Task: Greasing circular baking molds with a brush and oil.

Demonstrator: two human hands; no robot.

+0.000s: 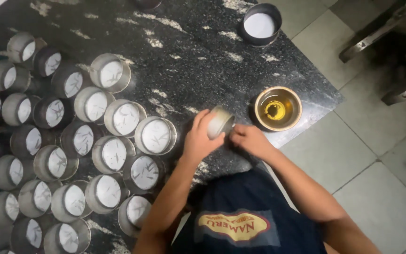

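Dozens of round metal tins (113, 153) crowd the left of a black speckled stone table (189, 61).
Left hand (199, 137) grips one small tin (220, 122), tilted at centre frame, fingers wrapped round its side; right hand (250, 139) touches its rim with fingers pinched close. Just right, a bowl of yellow oil (278, 108) sits near the table edge, with pale floor tiles (377, 188) beyond. One lone tin (260, 24) stands at upper right; the top middle of the table lies open.
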